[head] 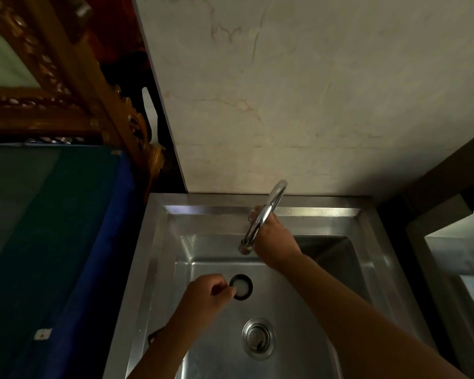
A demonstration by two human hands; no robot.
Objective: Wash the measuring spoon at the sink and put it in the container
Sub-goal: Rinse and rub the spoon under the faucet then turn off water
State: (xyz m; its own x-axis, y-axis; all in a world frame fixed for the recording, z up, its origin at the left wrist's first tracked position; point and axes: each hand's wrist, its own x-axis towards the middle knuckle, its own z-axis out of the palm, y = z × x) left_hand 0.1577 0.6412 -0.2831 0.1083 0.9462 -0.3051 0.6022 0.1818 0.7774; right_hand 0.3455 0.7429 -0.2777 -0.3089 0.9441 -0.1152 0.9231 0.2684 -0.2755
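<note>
My left hand point(205, 294) grips the measuring spoon point(240, 286), bowl pointing right, handle hidden; my right hand point(275, 242) reaches behind the faucet point(260, 217), grip unclear.

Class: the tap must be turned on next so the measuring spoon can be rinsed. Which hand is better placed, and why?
Right. The right hand already reaches behind the faucet, while the left hand holds the measuring spoon over the sink.

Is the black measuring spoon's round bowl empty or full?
Full: the black measuring spoon, pinched in the left hand over the steel sink, shows white inside its rim.
</note>
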